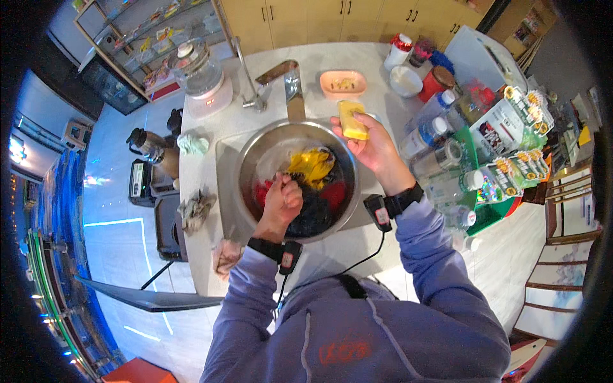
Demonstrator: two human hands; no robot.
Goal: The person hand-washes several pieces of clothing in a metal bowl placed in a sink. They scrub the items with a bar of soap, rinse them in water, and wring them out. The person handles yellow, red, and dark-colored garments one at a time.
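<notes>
My right hand [373,143] holds a yellow bar of soap [353,120] above the right rim of a metal basin [245,143]. Wet cloth fills much of the basin: a yellow piece [311,166], a black part [309,215] and a red part [333,192]. Whether these belong to one garment cannot be told. Over the basin's left half, my left hand [283,203] is curled closed with dark cloth at its fingertips. The fingers hide part of that cloth. A pink soap dish [343,84] with small yellow bits in it lies behind the basin.
The basin sits in a sink [227,191] under a metal faucet [296,103]. At left are a glass kettle [198,69] and crumpled rags [196,210]. Several plastic bottles [431,131], a white bowl [405,81] and a red jar [437,84] crowd the right side.
</notes>
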